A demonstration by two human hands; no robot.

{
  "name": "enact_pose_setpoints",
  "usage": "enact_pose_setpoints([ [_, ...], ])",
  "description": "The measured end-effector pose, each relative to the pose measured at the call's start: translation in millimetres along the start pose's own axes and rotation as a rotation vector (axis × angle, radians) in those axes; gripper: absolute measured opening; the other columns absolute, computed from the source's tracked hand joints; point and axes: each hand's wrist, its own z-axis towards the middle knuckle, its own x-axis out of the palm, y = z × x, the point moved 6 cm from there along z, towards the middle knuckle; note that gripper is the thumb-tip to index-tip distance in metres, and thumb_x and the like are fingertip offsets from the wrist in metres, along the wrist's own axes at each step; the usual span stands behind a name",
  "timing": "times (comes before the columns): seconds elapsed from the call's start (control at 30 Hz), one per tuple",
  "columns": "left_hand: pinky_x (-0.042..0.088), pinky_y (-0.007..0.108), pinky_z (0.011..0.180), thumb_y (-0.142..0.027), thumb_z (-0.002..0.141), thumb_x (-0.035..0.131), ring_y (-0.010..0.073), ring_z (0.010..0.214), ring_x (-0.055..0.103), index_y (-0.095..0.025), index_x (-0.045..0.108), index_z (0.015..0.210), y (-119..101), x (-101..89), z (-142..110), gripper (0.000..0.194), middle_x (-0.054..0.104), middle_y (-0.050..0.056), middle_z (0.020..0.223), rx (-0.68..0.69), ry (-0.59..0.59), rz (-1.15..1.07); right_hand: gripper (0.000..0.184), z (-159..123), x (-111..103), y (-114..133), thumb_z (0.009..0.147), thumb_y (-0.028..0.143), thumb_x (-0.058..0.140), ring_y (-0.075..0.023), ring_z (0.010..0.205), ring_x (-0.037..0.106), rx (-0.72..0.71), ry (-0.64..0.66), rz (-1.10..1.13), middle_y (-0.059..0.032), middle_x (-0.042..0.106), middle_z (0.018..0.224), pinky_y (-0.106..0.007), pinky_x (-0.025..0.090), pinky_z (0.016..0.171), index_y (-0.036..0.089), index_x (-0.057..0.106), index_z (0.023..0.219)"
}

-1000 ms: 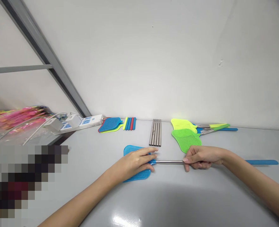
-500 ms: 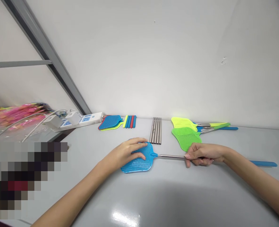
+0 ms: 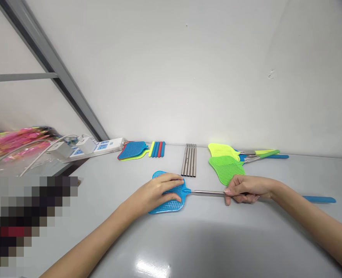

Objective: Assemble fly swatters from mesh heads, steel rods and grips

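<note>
A blue fly swatter (image 3: 171,207) lies across the middle of the table, its mesh head to the left and its metal rod running right. My left hand (image 3: 162,191) rests flat over the mesh head, fingers stretched out and apart. Around the metal rod (image 3: 207,192), the thumb and fingers of my right hand (image 3: 244,189) are closed. The blue handle (image 3: 318,199) of this swatter shows beyond my right wrist, which hides part of the rod. Just behind my right hand is a green fly swatter (image 3: 227,169).
Behind lie a yellow fly swatter (image 3: 221,150) and blue ones, several metal rods (image 3: 189,160), a row of coloured handles (image 3: 157,149) and loose swatter heads (image 3: 133,150). A power strip (image 3: 109,145) with chargers and bagged pink items (image 3: 22,141) are at left. A wall rises behind.
My left hand has slid slightly to the right over the mesh, uncovering its far left corner. My right hand keeps its grip on the rod. The view has shifted a little.
</note>
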Motion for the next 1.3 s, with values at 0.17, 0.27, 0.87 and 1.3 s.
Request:
enact_pose_setpoints([
  [0.17, 0.042, 0.030, 0.092, -0.033, 0.082, 0.053, 0.0171, 0.109, 0.049, -0.022, 0.049, 0.119, -6, 7.9, 0, 0.038, 0.052, 0.005, 0.119, -0.008, 0.036, -0.017, 0.034, 0, 6, 3, 0.079, 0.041, 0.055, -0.0016, 0.034, 0.021, -0.017, -0.003, -0.060, 0.0081, 0.034, 0.043, -0.017, 0.011, 0.031, 0.009, 0.066, 0.080],
  [0.27, 0.042, 0.030, 0.094, -0.033, 0.082, 0.053, 0.0167, 0.110, 0.048, -0.022, 0.048, 0.119, -12, 12.4, 0, 0.039, 0.050, 0.006, 0.121, 0.002, 0.048, -0.045, 0.035, 0, 11, 4, 0.078, 0.042, 0.055, -0.0019, 0.035, 0.023, -0.010, 0.006, -0.088, 0.0076, 0.035, 0.044, -0.018, 0.012, 0.031, 0.009, 0.067, 0.081],
  [0.87, 0.036, 0.040, 0.099, -0.038, 0.083, 0.050, 0.0218, 0.124, 0.034, -0.023, 0.052, 0.116, -22, 9.3, 2, 0.036, 0.044, 0.007, 0.130, 0.098, 0.018, 0.102, 0.037, 0, 15, 8, 0.077, 0.044, 0.055, -0.0018, 0.034, 0.023, -0.009, -0.006, -0.113, 0.0076, 0.036, 0.044, -0.018, 0.013, 0.033, 0.009, 0.067, 0.083],
  [1.3, 0.031, 0.047, 0.099, -0.052, 0.069, 0.061, 0.0278, 0.125, 0.030, -0.028, 0.044, 0.124, -17, 3.1, 1, 0.062, 0.037, 0.007, 0.135, 0.065, 0.091, 0.098, 0.037, -1, 6, 4, 0.078, 0.043, 0.055, -0.0019, 0.034, 0.022, -0.033, -0.011, -0.083, 0.0077, 0.035, 0.044, -0.018, 0.012, 0.032, 0.009, 0.067, 0.082],
])
